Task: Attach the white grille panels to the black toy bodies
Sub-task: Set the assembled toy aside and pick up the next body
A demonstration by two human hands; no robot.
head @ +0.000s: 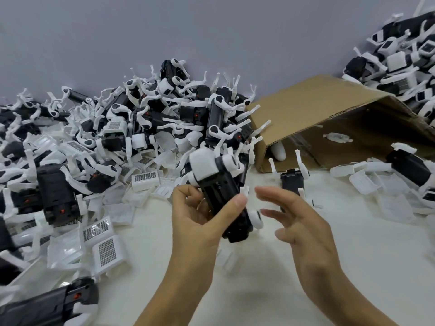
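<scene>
While the left hand (pixel 195 222) curls its fingers and thumb around a black toy body (pixel 223 201) at the centre of the frame, the right hand (pixel 299 222) hovers just beside it with fingers spread and relaxed, holding nothing. The thumb lies across the body's long side and the fingers wrap behind it, so the toy sits tilted, its white-capped end pointing up and away and a white wheel-like joint (pixel 256 218) showing at the lower end, close to the right fingertips.

This body seems to carry its white cover already at the upper end, so the step in hand looks like checking or finishing one piece before taking up another; I cannot tell whether the panel is fully seated. To do it well, the left hand should keep a firm hold on the flat sides, clear of the thin white legs, while the right presses evenly on the panel until it sits flush all round.

Loose white grille panels (pixel 107 250) lie on the pale table (pixel 259 278) at lower left, grille side up, within easy reach. Behind them, across the left and middle of the frame, rises a big heap of toy bodies (pixel 146 118). A cardboard box (pixel 329 118) lies tipped on its side at right, with another heap (pixel 400 57) at upper right.
</scene>
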